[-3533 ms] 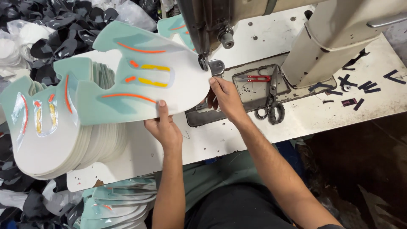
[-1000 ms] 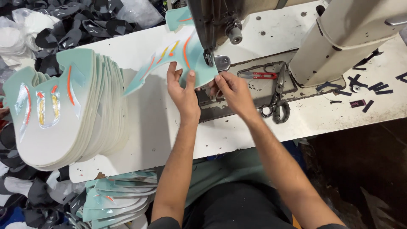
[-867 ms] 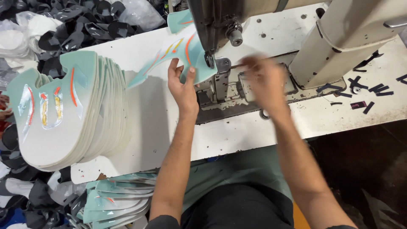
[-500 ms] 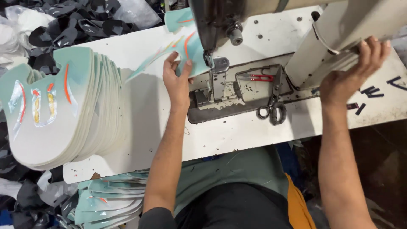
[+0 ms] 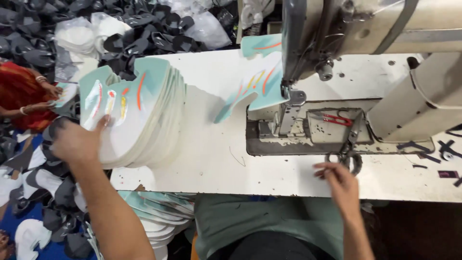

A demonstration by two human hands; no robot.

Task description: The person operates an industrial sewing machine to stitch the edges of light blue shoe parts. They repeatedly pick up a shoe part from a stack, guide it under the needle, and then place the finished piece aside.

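A stack of mint-green shoe upper pieces point(image 5: 139, 115) with orange and yellow stripes is seen at the left of the white table point(image 5: 211, 159). Its top piece is touched by the left hand point(image 5: 77, 142), fingers spread. The right hand point(image 5: 339, 178), fingers loosely open, is held just beside black scissors point(image 5: 347, 153). Another upper piece point(image 5: 255, 86) is pinned under the sewing machine point(image 5: 365, 29).

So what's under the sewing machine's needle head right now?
A mint green cut piece with orange and yellow stripes lies there, its tail hanging over the white table. The sewing machine head covers its right edge.
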